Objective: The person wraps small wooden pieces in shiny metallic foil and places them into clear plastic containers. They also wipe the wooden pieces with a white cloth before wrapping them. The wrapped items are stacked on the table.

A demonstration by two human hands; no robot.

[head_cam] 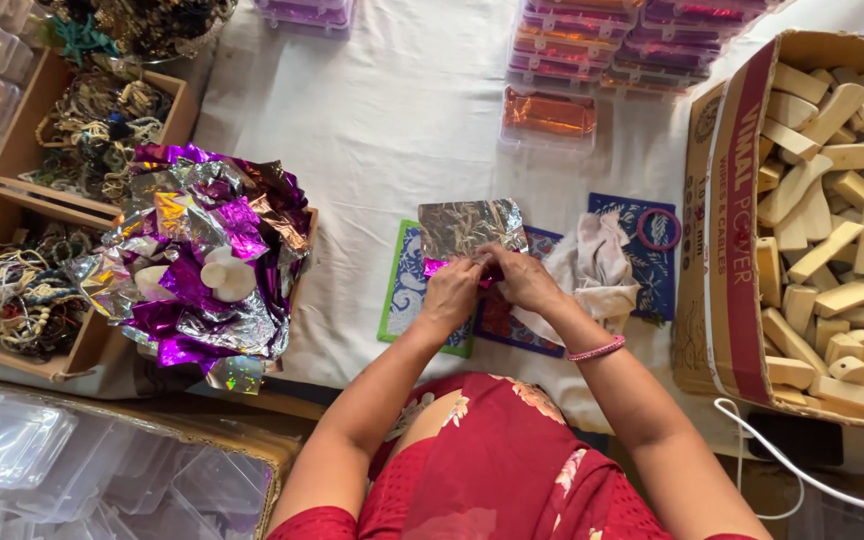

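Observation:
My left hand (449, 293) and my right hand (522, 278) meet over a sheet of crinkled foil (470, 228), silver on top with a purple edge showing at the fingers. Both hands pinch its near edge. The foil lies on patterned blue and green cards (409, 290) spread on the white tablecloth (392, 110). A pink bangle sits on my right wrist.
A pile of purple and silver foil sheets (202, 255) fills a box at left. Wooden trays of beaded cords (22, 290) sit farther left. A cardboard box of wooden blocks (832, 220) stands right. A white cloth (592, 270), a pink ring (659, 228) and stacked clear cases (612, 45) lie beyond.

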